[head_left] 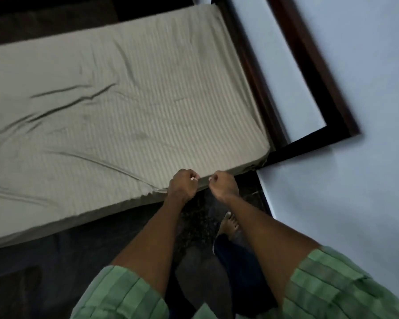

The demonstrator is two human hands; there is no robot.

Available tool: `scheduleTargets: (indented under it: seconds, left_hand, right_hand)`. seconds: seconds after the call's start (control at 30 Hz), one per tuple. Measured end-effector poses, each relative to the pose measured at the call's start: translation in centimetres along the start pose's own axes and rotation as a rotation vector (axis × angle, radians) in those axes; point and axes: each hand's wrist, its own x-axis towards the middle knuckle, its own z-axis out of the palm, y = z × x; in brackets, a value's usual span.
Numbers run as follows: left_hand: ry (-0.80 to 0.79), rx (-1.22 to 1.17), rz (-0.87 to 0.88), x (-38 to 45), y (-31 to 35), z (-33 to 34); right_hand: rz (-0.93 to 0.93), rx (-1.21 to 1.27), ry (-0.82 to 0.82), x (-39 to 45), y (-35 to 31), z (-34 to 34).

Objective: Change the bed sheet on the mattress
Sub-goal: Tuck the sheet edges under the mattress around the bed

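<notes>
Here the mattress (115, 125) lies on the dark floor (44, 261), covered by a beige striped bed sheet (148, 107) that is creased toward the end far from the dark wooden frame (309, 65). The frame leans against the pale wall (366, 157) just beyond the mattress's short end. Both hands are at the mattress's near long edge, close to the corner nearest the frame. The left hand (182, 184) has its fingers curled tight and pinches the sheet at that edge, where the fabric bunches into a ridge running away from the frame. The right hand (224, 184), just beside it on the frame side, is also curled into a fist at the edge; whether it holds fabric cannot be told. A bare foot (228, 224) stands on the floor below the hands, near the mattress. Green checked sleeves (332, 284) cover both upper arms.
</notes>
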Motion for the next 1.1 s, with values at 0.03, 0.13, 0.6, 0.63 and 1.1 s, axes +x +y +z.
scheduleTargets:
  seconds: [0.03,0.13,0.6,0.63,1.1]
  left_hand:
    - [0.025,0.015,-0.013,0.8,-0.7,0.9]
    - [0.087,0.113,-0.009,3.8,-4.1,3.4]
    - [0.419,0.532,0.116,3.2,-23.1,3.1]
    - [0.429,0.544,0.142,3.6,-23.7,2.5]
    - [0.311,0.463,0.333,3.8,-32.8,0.4]
  right_hand:
    - [-0.028,-0.016,-0.001,1.4,0.6,1.0]
    - [-0.190,-0.103,0.027,5.0,1.8,4.8]
    - [-0.559,-0.247,0.190,4.9,-0.3,22.3]
    - [-0.552,-0.269,0.221,5.0,-1.3,23.0]
    - [-0.502,-0.325,0.267,4.1,-0.6,31.4]
